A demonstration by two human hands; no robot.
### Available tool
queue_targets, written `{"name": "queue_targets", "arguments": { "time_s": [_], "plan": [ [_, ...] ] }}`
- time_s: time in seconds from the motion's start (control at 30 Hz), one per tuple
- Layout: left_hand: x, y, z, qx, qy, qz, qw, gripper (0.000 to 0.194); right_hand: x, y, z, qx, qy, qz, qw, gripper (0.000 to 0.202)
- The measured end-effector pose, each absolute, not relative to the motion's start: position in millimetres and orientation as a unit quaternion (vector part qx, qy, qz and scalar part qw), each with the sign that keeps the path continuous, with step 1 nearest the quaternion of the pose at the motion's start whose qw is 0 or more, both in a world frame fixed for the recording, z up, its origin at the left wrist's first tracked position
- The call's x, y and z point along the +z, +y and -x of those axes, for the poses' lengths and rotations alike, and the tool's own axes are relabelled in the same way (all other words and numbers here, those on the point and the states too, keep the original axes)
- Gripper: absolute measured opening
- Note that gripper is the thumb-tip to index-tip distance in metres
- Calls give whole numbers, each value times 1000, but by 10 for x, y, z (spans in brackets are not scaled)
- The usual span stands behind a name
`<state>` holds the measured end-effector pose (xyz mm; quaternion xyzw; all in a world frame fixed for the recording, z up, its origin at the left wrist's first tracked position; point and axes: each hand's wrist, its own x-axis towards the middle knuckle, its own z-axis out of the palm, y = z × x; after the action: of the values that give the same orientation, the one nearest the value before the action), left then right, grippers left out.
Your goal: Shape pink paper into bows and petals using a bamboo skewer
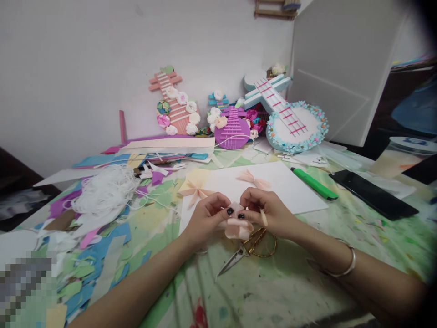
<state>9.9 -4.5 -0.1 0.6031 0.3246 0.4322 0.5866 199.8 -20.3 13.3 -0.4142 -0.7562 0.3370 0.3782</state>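
Observation:
Between my two hands is a pale pink paper flower (238,228), its rounded petals hanging below my thumbs. My left hand (214,213) pinches it from the left, thumb on the paper. From the other side my right hand (264,210) grips it too, with a small cream strip (263,217) showing by its fingers. Under the flower lie gold-handled scissors (246,249), blades pointing toward me and to the left. Just beyond my hands, a white sheet (287,187) carries a pleated peach paper piece (254,179); another peach folded piece (197,190) sits at its left edge.
A green cutter (314,183) and a black phone (373,193) lie to the right. White string (105,191) is heaped at the left above blue and green paper scraps (82,273). Decorated paper instruments, including a purple one (232,132) and a light blue one (290,120), lean against the wall.

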Motion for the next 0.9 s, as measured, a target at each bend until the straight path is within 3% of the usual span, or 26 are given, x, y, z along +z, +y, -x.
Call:
{"name": "queue_targets", "arguments": {
  "time_s": [0.23,0.5,0.6,0.77,0.9],
  "plan": [
    [-36,-46,-101,437,327,-643,538,18,174,-202,-1992,337,-764,436,335,9],
    [-35,-57,-97,449,337,-700,441,8,112,-198,-2015,306,-769,428,363,4],
    [-38,-63,-104,441,334,-678,484,10,117,-206,-2006,302,-770,423,370,7],
    [-28,-55,-108,421,325,-568,629,40,119,-195,-2008,303,-766,420,380,7],
    [-16,-45,-101,415,331,-540,653,42,131,-192,-2009,340,-758,408,378,9]
  ]
}}
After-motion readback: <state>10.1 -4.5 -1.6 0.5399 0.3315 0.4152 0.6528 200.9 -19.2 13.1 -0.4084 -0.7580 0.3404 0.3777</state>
